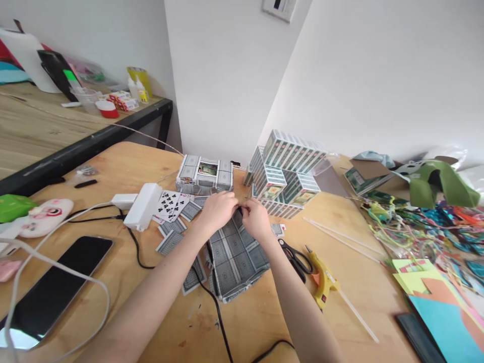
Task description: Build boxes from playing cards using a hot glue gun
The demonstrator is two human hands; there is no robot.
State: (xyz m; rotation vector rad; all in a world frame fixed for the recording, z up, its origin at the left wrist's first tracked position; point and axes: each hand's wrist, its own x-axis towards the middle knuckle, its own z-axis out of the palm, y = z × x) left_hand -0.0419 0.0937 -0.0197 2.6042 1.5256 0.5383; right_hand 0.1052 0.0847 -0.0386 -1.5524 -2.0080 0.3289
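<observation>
My left hand and my right hand meet close together, fingertips pinched, at the far end of a box-like piece covered in grey-backed playing cards. What the fingertips hold is too small to make out. Behind my left hand stands a second card-covered piece with a small picture window. Loose playing cards lie beside my left forearm, some face up. Black-handled scissors and a yellow hot glue gun rest to the right of my right forearm.
Stacked card boxes rise behind my right hand. A white power adapter, cables and a black phone occupy the left. On the right lie clear glue sticks, coloured paper and tangled cords.
</observation>
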